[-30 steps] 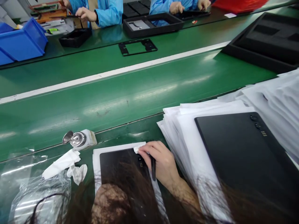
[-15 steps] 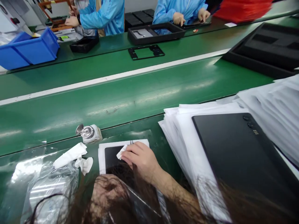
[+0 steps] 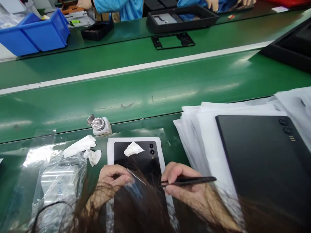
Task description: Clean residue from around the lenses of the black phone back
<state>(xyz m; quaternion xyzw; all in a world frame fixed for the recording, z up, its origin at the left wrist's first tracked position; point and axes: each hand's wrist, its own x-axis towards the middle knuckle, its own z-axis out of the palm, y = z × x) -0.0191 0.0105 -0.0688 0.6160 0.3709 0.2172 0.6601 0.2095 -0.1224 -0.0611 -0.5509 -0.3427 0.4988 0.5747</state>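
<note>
A black tablet back panel (image 3: 134, 166) with two camera rings lies on white sheets (image 3: 110, 150) before me, and a folded white wipe (image 3: 133, 149) rests on its upper part. At the panel's left edge, my left hand (image 3: 113, 178) is closed, pinching what looks like the edge of a clear film (image 3: 136, 177). My right hand (image 3: 182, 181), by the right edge, grips slim black tweezers (image 3: 194, 181), their tips over the panel. Dark hair hides the lower panel and part of both wrists.
Left are a pump bottle (image 3: 102, 126), crumpled wipes (image 3: 80, 145) and a clear plastic bag (image 3: 58, 184). A larger black tablet panel (image 3: 252, 155) tops a white sheet stack (image 3: 194, 129) at right. Across the green bench stand blue bins (image 3: 46, 30), a black tray (image 3: 182, 19) and co-workers in blue (image 3: 119, 8).
My right hand has let go of the wipe, now lying on the panel, and holds tweezers farther right. My left hand has moved up into clearer view. The camera view has shifted.
</note>
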